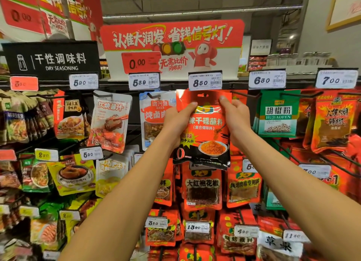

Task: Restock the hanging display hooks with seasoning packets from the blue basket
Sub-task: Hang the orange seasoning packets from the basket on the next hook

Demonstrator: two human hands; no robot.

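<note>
Both hands are holding a red packet (203, 129) upright, long axis vertical, hang-hole at top, just under the 8.50 tag (205, 80). Left hand (175, 120) and right hand (236, 116) are pinching its upper side edges.

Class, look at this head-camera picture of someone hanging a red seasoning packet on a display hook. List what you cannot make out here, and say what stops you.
- Blue basket: not in the head view.
- Hook under the 8.50 price tag: the red packet covers it, so whether the hang hole is threaded cannot be told.
- White packet: the left hand and the red packet hide its right side.
- Red price tag at far left: digits blurred.
</note>
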